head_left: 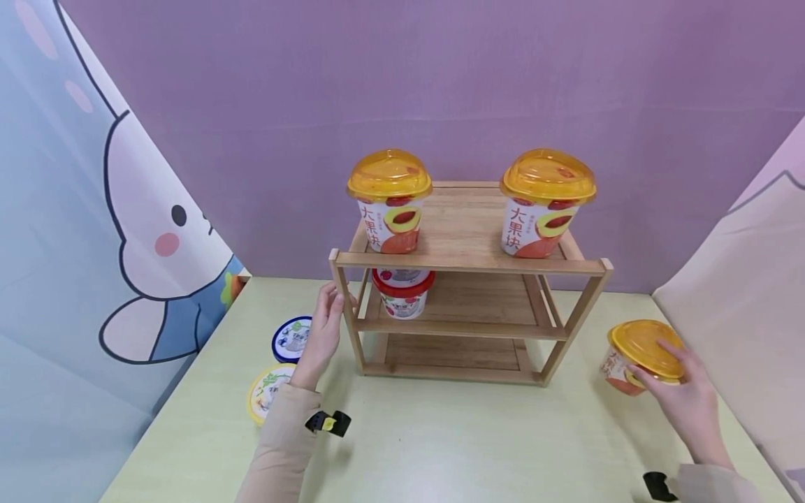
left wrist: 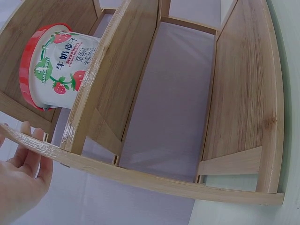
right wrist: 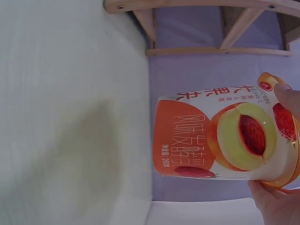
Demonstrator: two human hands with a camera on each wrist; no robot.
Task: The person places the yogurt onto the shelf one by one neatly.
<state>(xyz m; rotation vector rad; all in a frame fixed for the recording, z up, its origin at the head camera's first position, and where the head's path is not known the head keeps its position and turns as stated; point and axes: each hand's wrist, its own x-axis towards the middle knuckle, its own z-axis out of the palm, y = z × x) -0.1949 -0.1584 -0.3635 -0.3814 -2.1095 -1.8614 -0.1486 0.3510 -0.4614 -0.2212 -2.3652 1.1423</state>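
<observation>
My right hand [head_left: 692, 405] grips a yogurt cup [head_left: 619, 370] by its domed orange lid, thumb on one side and fingers on the other. The right wrist view shows the peach picture on this cup [right wrist: 225, 136] and its base close over the table. My left hand [head_left: 323, 332] holds the left front post of a three-tier wooden shelf [head_left: 472, 328], its fingers [left wrist: 35, 150] bent around the post. Just inside that post, on the middle tier, stand stacked red-rimmed strawberry yogurt tubs [head_left: 404, 300].
On the top tier stand two more orange-lidded cups, one left [head_left: 390, 209] and one right [head_left: 544, 209]. A blue-rimmed tub [head_left: 292, 339] and a yellow-rimmed tub [head_left: 267, 391] sit on the table beside my left forearm. Purple cloth [head_left: 314, 84] hangs behind the shelf.
</observation>
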